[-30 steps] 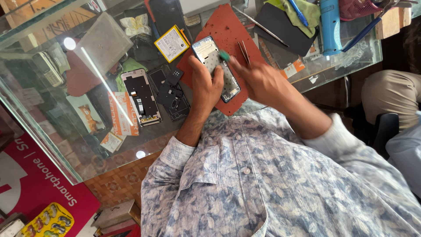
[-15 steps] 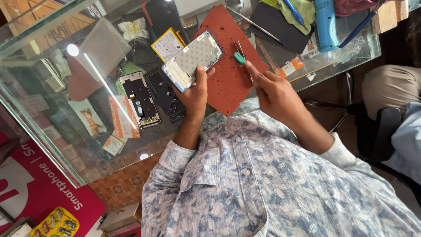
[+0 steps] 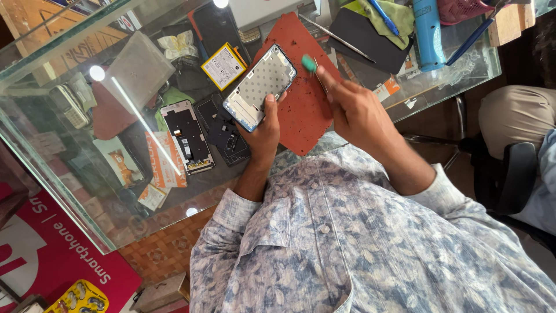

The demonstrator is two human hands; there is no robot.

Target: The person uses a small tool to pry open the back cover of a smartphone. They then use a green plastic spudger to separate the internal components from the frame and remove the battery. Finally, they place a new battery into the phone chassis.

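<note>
My left hand [image 3: 264,134] grips a phone frame [image 3: 259,87] with a dotted grey inner face, lifted above the glass counter. My right hand [image 3: 354,109] holds a small screwdriver with a green handle [image 3: 310,62] just right of the frame, over a red work mat [image 3: 304,104]. A yellow-edged phone battery [image 3: 223,65] lies left of the frame. An opened phone body [image 3: 188,137] and dark loose parts [image 3: 223,132] rest on the glass below it.
A glass counter [image 3: 69,191] spans the view. A blue tool [image 3: 427,33], metal tweezers [image 3: 333,39], a black pad [image 3: 370,40] and a green cloth [image 3: 382,14] sit at the far right. Another person's leg [image 3: 512,116] and a black chair [image 3: 509,174] are at the right.
My left hand lifted the phone frame off the red mat and turned it so its dotted inner face shows. My right hand drew back to the right with the screwdriver.
</note>
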